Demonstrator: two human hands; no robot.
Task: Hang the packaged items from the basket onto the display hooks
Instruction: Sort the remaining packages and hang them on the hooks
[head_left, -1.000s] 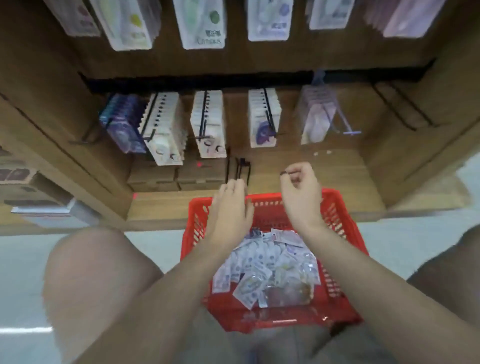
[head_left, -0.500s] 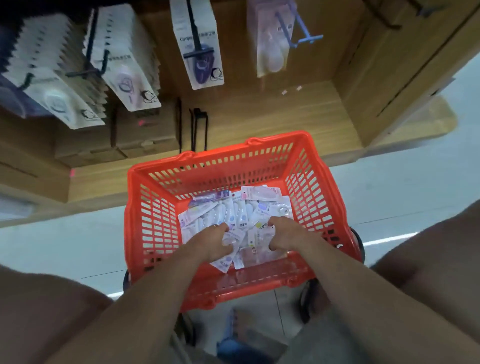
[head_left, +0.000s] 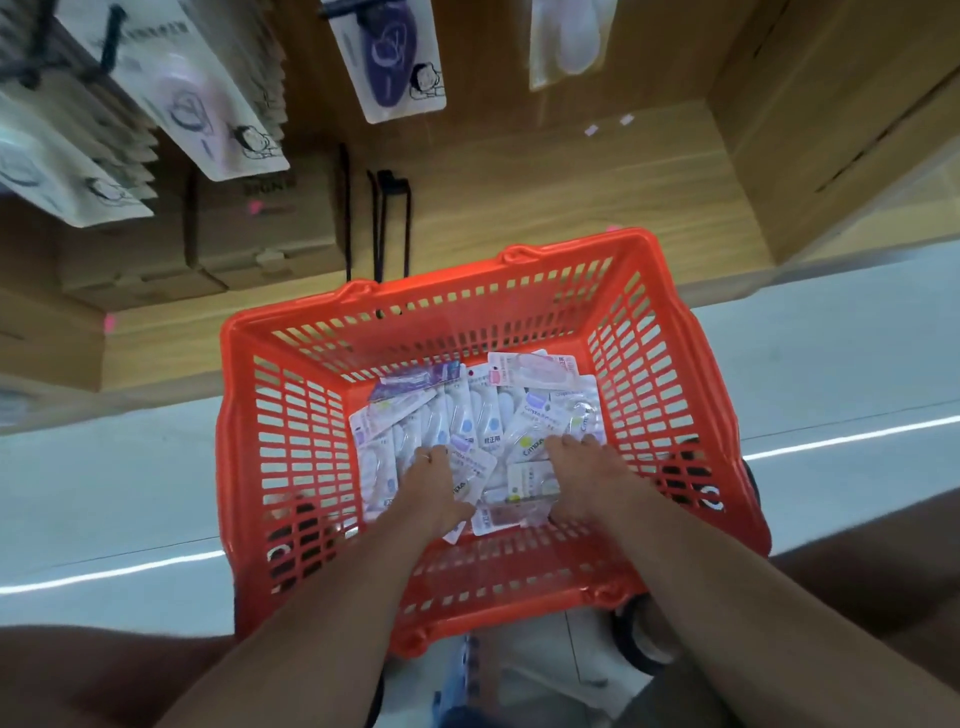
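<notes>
Reaching into the basket (head_left: 291, 415), we place both hands on the packets (head_left: 467, 415) piled on its floor. Our left hand (head_left: 431, 493) lies knuckles-up on the pile, fingers curled down among the packets; we cannot tell whether they grip one. Our right hand (head_left: 582, 478) does likewise, its grip equally unclear. Packs (head_left: 208, 104) hang on hooks (head_left: 111, 36) above a wooden shelf (head_left: 545, 197), beyond the basket.

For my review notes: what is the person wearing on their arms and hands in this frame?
Both forearms are bare, with no sleeves, gloves or watch in view. The left hand has a thin ring on one finger; the right hand shows no jewellery.
</notes>
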